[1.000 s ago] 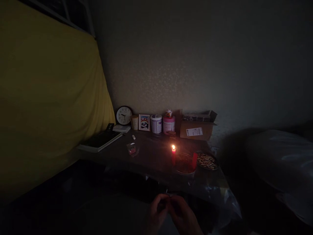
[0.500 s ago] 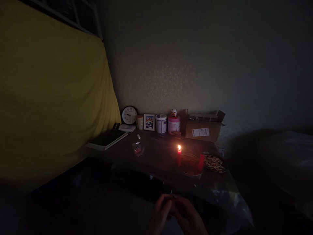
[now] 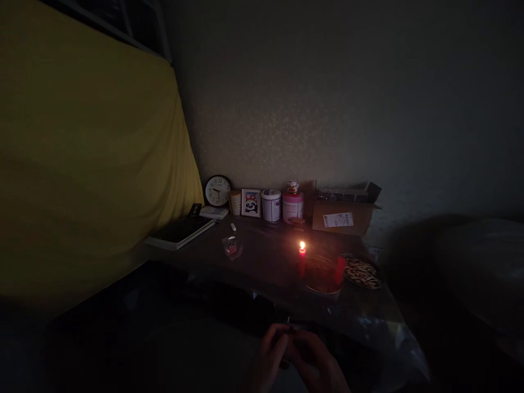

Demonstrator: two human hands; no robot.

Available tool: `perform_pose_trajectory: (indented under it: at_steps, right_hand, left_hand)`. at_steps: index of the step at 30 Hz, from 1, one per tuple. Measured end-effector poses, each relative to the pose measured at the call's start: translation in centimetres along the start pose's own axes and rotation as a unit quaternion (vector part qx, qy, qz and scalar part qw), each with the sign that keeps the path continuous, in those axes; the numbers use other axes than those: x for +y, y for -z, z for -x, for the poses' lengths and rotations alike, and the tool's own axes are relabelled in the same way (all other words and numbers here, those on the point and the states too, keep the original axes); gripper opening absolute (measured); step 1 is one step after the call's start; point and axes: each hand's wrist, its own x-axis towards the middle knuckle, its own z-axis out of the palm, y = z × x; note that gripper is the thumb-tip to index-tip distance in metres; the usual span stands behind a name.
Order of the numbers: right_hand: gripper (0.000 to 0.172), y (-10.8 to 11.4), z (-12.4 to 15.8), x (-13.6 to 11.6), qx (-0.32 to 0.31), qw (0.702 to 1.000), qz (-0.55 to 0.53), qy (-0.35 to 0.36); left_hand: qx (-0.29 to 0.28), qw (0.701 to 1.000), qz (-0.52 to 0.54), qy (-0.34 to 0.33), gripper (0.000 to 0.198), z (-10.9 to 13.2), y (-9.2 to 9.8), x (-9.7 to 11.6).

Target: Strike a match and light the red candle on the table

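Observation:
Low in the head view, my left hand (image 3: pixel 272 353) and my right hand (image 3: pixel 315 356) meet in front of the table's near edge. The fingers of both are curled and pressed together at the tips. Something small and dark may be between them, but the dim light hides what it is. Beyond them a lit red candle (image 3: pixel 302 262) stands upright on the table, beside a round shallow dish (image 3: pixel 321 290). A red upright piece (image 3: pixel 340 271) is at the dish's right side. Further right lies a round dish of thin wooden sticks (image 3: pixel 361 272).
Along the wall stand a clock (image 3: pixel 218 192), a framed panda picture (image 3: pixel 251 203), a white tin (image 3: pixel 271 206), a pink-lidded tin (image 3: pixel 293 208) and a cardboard box (image 3: pixel 341 219). A book (image 3: pixel 180 234) and a small clear packet (image 3: pixel 231 248) lie on the dark table (image 3: pixel 266 256). A yellow cloth (image 3: pixel 94 164) hangs left.
The view has shifted very slightly, so the things on the table appear a little further right. My hands stay together in nearly the same pose.

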Motion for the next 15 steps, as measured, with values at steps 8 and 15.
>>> perform_pose_trajectory:
  at_steps: [8,15]
  right_hand:
    - [0.025,0.2,0.2,-0.5,-0.005,1.0,0.022,-0.004]
    - [0.022,0.1,1.1,-0.1,0.107,0.992,0.06,-0.001]
  left_hand:
    - [0.005,1.0,0.021,-0.007,0.056,-0.3,0.5,-0.8]
    - [0.018,0.996,0.081,0.017,0.06,-0.8,0.4,-2.6]
